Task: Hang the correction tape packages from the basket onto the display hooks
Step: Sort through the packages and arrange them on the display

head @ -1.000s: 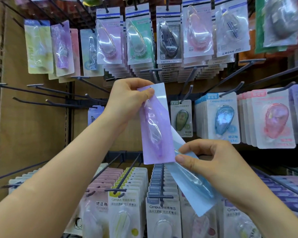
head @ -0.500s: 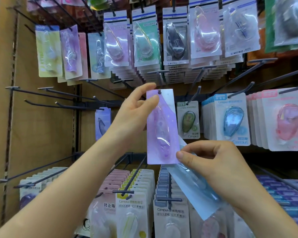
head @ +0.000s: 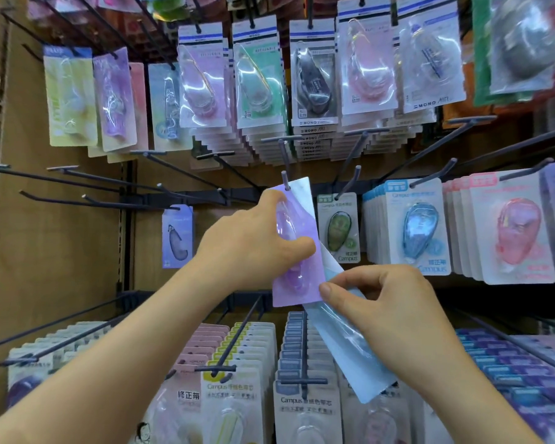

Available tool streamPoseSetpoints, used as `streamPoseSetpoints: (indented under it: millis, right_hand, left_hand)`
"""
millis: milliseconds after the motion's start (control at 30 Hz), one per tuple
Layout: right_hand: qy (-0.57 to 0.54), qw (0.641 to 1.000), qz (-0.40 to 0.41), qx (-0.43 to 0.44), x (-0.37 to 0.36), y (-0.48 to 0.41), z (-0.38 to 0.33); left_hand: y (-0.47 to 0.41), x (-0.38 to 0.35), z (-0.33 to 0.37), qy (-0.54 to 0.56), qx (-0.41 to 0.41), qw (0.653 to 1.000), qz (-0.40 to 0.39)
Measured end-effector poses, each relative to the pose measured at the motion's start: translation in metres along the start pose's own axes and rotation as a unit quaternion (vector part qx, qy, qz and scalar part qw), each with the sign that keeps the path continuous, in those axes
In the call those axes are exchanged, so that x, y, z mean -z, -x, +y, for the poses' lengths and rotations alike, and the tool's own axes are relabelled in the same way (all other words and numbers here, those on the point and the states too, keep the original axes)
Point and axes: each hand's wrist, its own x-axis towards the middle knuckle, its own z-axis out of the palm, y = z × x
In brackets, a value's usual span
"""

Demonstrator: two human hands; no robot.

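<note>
A purple correction tape package (head: 305, 277) hangs upright with its top hole on the tip of a grey display hook (head: 285, 179) in the middle row. My left hand (head: 253, 245) grips the package at its blister, fingers over the front and thumb low. My right hand (head: 388, 318) pinches a light blue correction tape package (head: 350, 350), tilted down to the right just behind and below the purple one. The basket is out of view.
Bare hooks (head: 87, 184) stick out on the left of the middle row near a lone eggplant-print package (head: 177, 237). Full rows of Campus packages (head: 420, 232) hang to the right, MONO packages (head: 313, 75) above, and more stock (head: 302, 395) below.
My left hand raised the purple package and set its hole onto the hook tip, then slid down to grip the blister. The right hand stayed low with the blue package.
</note>
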Motion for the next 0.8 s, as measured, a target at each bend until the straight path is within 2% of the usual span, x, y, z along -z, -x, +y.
streamPoseSetpoints:
  millis: [200, 300, 467, 633, 800]
  right_hand:
    - [0.005, 1.000, -0.017, -0.020, 0.009, -0.005, 0.008]
    - [-0.003, 0.999, 0.014, -0.030, 0.013, -0.007, 0.011]
    - [-0.113, 0.985, 0.117, -0.059, 0.025, -0.011, 0.016]
    - [-0.222, 0.968, 0.065, -0.096, 0.025, -0.009, 0.017]
    - [-0.269, 0.958, 0.043, -0.085, 0.026, -0.007, 0.017]
  left_hand:
    - [-0.017, -0.027, -0.014, 0.121, 0.007, 0.993, -0.009]
    - [-0.023, -0.038, -0.026, 0.184, 0.006, 0.983, -0.003]
    - [-0.040, -0.055, -0.031, 0.076, -0.001, 0.997, 0.018]
    - [-0.058, -0.076, -0.025, -0.070, -0.015, 0.996, 0.045]
    - [-0.069, -0.090, -0.023, -0.104, -0.032, 0.992, 0.063]
